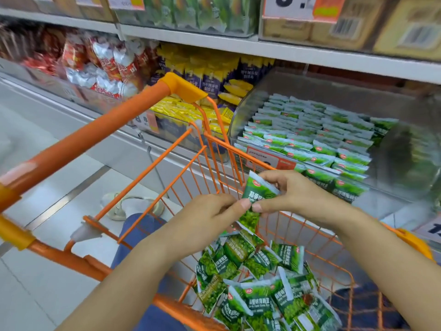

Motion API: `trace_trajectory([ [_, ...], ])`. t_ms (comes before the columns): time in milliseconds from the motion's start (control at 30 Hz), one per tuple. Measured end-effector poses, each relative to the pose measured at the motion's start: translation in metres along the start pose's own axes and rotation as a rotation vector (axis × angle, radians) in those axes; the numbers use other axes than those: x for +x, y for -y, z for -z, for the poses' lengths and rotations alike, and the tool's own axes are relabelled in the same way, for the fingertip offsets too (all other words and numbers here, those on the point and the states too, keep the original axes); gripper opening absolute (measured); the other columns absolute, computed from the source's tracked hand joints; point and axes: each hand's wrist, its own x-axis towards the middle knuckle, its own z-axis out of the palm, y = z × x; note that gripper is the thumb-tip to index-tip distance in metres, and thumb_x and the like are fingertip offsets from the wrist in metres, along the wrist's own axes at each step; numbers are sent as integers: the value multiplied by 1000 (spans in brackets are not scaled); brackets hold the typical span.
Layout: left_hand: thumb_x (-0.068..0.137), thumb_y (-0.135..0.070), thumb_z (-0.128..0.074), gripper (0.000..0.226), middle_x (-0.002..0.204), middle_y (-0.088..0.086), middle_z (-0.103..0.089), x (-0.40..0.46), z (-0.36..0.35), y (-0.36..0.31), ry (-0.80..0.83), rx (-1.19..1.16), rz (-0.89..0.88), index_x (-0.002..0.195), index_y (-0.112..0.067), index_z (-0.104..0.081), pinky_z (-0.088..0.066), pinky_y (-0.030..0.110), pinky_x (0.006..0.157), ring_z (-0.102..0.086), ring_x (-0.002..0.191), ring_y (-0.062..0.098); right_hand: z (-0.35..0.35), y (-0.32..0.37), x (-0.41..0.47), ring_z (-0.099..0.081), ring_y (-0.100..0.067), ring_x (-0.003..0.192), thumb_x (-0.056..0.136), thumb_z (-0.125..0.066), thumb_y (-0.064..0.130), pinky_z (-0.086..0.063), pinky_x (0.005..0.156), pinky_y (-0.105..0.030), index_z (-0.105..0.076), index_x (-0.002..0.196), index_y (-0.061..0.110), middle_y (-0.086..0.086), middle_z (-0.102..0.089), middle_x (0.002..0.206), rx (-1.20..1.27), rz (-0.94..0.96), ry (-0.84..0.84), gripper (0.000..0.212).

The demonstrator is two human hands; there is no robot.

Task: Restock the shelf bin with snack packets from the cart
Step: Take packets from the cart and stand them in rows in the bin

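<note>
Both hands hold green snack packets (255,199) above the orange wire cart (133,108). My left hand (212,211) pinches the packets from the left with thumb and fingers. My right hand (293,194) grips their upper right part, fingers curled over the top edge. Below the hands, a loose pile of green packets (262,283) lies in the cart's basket. The clear shelf bin (298,91) on the right holds several neat rows of the same green packets (315,137).
Left of the bin stand yellow-and-purple packets (210,75) and red-and-silver packets (100,65). A shelf edge (262,48) with price tags runs above. The cart handle (95,130) crosses the left. A sandalled foot (133,206) rests on the tiled floor.
</note>
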Motion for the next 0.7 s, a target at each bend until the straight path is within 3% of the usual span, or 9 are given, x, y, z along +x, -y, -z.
trace_trajectory([
  [100,88,-57,-37,53,84,3,-71,3,-2,0,-36,-126,4,100,-15,-66,-52,42,83,-69,78,6,2,0,1,-69,-7,77,73,-72,14,-55,66,-21,-69,95,18,16,-72,89,99,9,-36,22],
  [200,89,-56,-39,55,77,0,-74,6,-3,1,-101,-216,2,97,-9,-67,-54,41,80,-70,73,10,5,-4,2,-67,-13,76,70,-73,24,-55,66,-23,-69,108,15,6,-68,111,173,11,-91,40],
  [300,94,-54,-37,55,66,-4,-70,6,-3,-1,-211,-151,-51,79,-11,-67,-52,33,76,-67,67,9,4,-3,3,-64,-7,68,71,-68,20,-54,59,-19,-69,102,13,5,-72,89,293,23,-118,31],
  [433,94,-43,-38,50,58,2,-68,6,-2,-5,-323,-205,-14,60,-12,-59,-52,30,65,-64,57,13,3,0,3,-56,-8,54,67,-70,23,-53,56,-18,-67,106,9,5,-64,67,312,20,-241,41],
  [500,91,-45,-39,48,63,5,-70,7,3,-9,-337,-336,46,66,-9,-60,-51,27,58,-65,58,15,7,9,-2,-54,-11,51,69,-72,27,-52,61,-19,-66,95,22,0,-50,52,165,21,-303,27],
  [600,88,-59,-48,44,92,-5,-72,17,13,-24,-200,-394,70,99,-21,-66,-51,26,67,-69,78,13,24,24,-12,-44,-1,42,76,-76,19,-40,50,-12,-64,97,13,8,-41,45,9,61,-359,26],
  [633,84,-56,-54,40,96,-9,-71,23,14,-34,-130,-394,45,108,-25,-64,-50,25,71,-68,84,9,31,27,-17,-42,1,41,74,-78,19,-36,48,-11,-65,96,12,10,-43,48,-17,81,-382,27],
  [700,81,-40,-67,34,83,-10,-67,38,9,-57,-62,-413,-13,108,-21,-61,-47,23,71,-63,78,7,42,33,-29,-44,0,44,71,-81,22,-37,48,-14,-67,92,14,5,-52,57,-43,121,-416,26],
])
